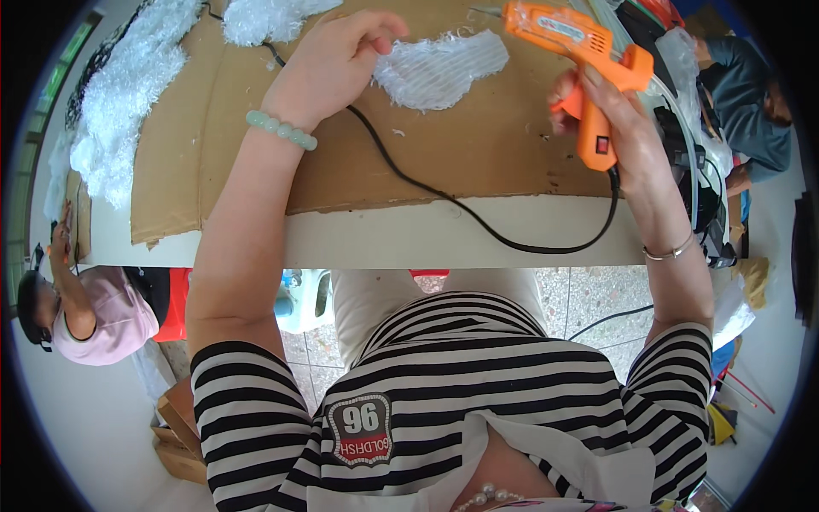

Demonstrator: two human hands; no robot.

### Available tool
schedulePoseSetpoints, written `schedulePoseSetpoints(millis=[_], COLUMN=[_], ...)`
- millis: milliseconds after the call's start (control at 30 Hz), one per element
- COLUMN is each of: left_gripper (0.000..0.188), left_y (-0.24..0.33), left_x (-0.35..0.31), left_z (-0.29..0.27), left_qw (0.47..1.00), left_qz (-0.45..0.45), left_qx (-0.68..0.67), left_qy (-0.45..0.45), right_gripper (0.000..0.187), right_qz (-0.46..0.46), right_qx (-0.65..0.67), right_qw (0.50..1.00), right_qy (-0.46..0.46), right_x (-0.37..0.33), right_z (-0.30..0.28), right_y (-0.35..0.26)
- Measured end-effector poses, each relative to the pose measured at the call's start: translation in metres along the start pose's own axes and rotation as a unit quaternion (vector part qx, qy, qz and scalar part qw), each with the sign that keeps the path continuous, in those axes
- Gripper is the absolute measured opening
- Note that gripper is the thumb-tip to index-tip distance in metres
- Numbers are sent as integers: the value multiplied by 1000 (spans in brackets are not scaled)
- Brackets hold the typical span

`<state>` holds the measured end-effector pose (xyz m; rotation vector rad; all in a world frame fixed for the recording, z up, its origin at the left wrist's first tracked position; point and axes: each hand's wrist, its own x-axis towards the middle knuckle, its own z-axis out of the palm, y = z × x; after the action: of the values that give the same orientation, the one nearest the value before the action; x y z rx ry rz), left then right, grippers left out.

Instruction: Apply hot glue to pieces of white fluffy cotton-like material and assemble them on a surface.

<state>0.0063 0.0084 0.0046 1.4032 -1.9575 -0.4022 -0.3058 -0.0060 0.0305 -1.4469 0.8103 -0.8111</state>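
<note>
My right hand (pixel 633 128) is wrapped round the handle of an orange hot glue gun (pixel 612 72), fingers around its trigger. The metal nozzle points left, above the right end of a white, ribbed, fringed piece of plastic material (pixel 448 68). That piece lies flat on brown cardboard (pixel 247 162). My left hand (pixel 328 64) is over the cardboard at the piece's left end, fingers curled together. Whether something small sits between its fingertips is hidden. A black cord (pixel 401 175) runs from the gun's handle, along the table's front, and under my left wrist.
A heap of frayed white material (pixel 132 94) lies at the far left, with a smaller bunch (pixel 269 19) at the back. Clear tubing and black devices (pixel 712 200) crowd the table's right side. Other people are at the left (pixel 102 311) and right (pixel 746 98).
</note>
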Motion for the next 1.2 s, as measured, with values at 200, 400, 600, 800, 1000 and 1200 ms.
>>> schedulePoseSetpoints(millis=[200, 400, 600, 800, 1000, 1200], left_gripper=[13, 21, 29, 21, 12, 14], left_y=[19, 49, 56, 47, 42, 42], left_x=[-11, -41, -45, -36, -21, -9], left_z=[-15, -12, 2, 11, 17, 22], left_qw=[995, 955, 924, 923, 955, 962], left_qz=[46, 136, 150, 184, 101, 7], left_qx=[64, 260, 346, 331, 273, 246], left_qy=[53, 50, 61, 69, 54, 115], right_gripper=[28, 22, 22, 21, 20, 18], right_qz=[-6, 29, 3, 4, 0, -9], right_qx=[132, 224, 209, 217, 230, 224], right_qw=[991, 974, 977, 976, 973, 975], right_qy=[9, 36, 35, 19, 12, -13], right_x=[36, 68, 75, 84, 82, 82], right_z=[21, 40, 39, 37, 40, 40], right_y=[6, 14, 22, 37, 41, 41])
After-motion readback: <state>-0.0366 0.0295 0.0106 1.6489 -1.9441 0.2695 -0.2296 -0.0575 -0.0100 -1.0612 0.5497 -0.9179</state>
